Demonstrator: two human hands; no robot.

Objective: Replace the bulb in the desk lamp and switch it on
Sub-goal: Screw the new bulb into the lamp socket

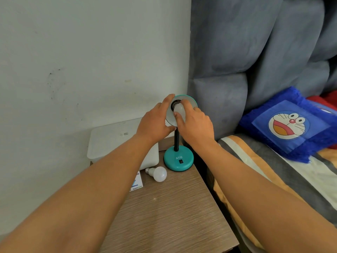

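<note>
A teal desk lamp stands on a wooden bedside table (173, 212); its round base (178, 160) carries a black switch (180, 161), and a black flexible neck rises to the shade (189, 101), which is tilted toward me. My left hand (155, 123) grips the shade's left rim. My right hand (193, 123) holds a white bulb (179, 109) whose base sits at the dark socket inside the shade. A second white bulb (159, 173) lies on its side on the table, left of the lamp base.
A white plastic box (113, 141) sits behind the loose bulb against the wall. A small printed carton (136, 182) lies by it. To the right is a bed with a striped sheet (273, 170), a blue cartoon cushion (290, 123) and a grey padded headboard (237, 70).
</note>
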